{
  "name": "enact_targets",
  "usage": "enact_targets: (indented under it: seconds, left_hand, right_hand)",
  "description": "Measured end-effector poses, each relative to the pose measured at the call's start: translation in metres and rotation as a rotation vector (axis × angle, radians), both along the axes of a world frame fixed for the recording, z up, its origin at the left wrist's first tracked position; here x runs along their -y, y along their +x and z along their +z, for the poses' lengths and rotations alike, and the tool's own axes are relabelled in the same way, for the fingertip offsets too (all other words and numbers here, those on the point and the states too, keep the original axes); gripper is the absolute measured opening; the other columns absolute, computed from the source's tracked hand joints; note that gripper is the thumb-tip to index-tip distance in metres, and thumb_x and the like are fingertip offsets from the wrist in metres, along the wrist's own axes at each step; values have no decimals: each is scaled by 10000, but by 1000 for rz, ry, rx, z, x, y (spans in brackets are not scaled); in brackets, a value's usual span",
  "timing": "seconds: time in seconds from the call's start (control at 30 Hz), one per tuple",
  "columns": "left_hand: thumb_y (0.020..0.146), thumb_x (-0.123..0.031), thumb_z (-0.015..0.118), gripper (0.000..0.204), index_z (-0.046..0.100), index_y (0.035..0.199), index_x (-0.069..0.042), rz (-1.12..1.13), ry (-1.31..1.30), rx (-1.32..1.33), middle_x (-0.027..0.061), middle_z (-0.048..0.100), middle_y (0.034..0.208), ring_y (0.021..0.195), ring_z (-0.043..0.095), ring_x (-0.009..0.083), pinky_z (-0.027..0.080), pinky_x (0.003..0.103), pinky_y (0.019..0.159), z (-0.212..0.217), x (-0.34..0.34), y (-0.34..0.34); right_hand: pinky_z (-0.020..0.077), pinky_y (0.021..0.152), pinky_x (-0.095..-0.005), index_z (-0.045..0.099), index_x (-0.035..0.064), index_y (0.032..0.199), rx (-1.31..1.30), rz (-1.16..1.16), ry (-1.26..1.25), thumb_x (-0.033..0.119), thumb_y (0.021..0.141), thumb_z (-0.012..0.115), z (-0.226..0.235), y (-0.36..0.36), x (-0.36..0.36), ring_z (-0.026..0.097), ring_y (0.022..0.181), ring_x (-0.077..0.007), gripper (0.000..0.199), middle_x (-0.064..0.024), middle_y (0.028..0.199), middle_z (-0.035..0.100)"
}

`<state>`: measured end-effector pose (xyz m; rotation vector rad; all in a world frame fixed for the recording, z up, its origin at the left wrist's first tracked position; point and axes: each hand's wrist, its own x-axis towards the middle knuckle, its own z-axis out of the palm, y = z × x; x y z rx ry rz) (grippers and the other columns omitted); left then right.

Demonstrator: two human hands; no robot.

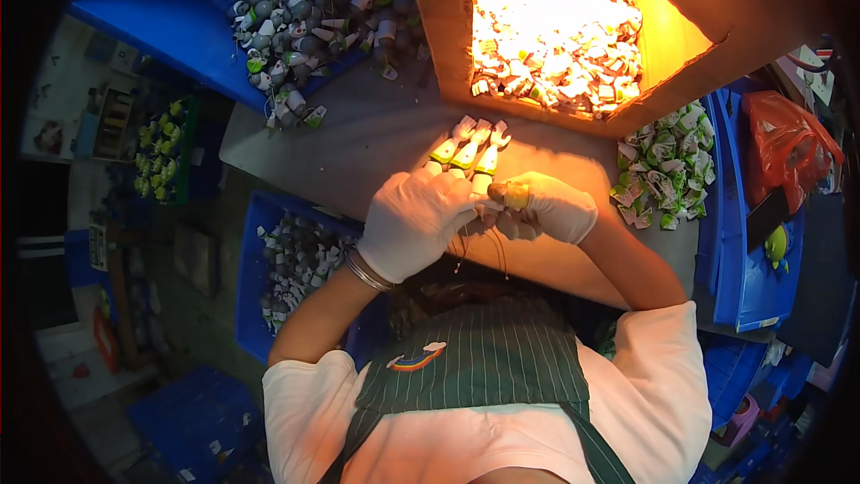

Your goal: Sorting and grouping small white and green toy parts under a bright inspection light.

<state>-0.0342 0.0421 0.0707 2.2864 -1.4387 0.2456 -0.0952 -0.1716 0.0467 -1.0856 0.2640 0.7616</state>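
My left hand [412, 220], in a white glove, is closed round the lower ends of small plastic toy arms [466, 156]. Three of these lie side by side, white with hand-shaped tips and bright green bands, pointing away from me. Gloved too, my right hand [551, 204] is pinched close beside the left at the lower end of the rightmost piece. Yellowish wrapping covers one of its fingers. Thin dark wires or threads [502, 255] hang under the fingertips. What exactly the right fingertips grip is hidden.
Ahead stands a cardboard box [430, 31] of small parts, brightly lit. Grey-and-white parts [313, 22] are heaped far left, green-and-white pieces [667, 161] at right. Blue bins [255, 278] flank the grey table [358, 148]. A red plastic bag [784, 143] lies at right.
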Motion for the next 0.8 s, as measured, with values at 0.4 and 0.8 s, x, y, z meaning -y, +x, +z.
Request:
enact_targets:
  seconds: [0.4,0.8]
  left_hand:
    - [985,-399,511,370,595,953,-40,46,-319,-2021,31,568,725,541,553,110,441,244,478,-25,1,-2]
    - [813,-235,714,439,618,1201,-53,435,-218,-569,128,624,984,931,604,305,493,386,811,-84,44,37]
  right_hand:
    - [495,676,-338,654,104,887,1547,-127,-1432,125,699,720,-16,4,-9,618,813,-258,200,-77,966,661]
    - [473,872,-458,563,-23,1213,807,-683,-2059,358,829,697,-73,-101,89,554,1063,-398,557,-214,1183,574]
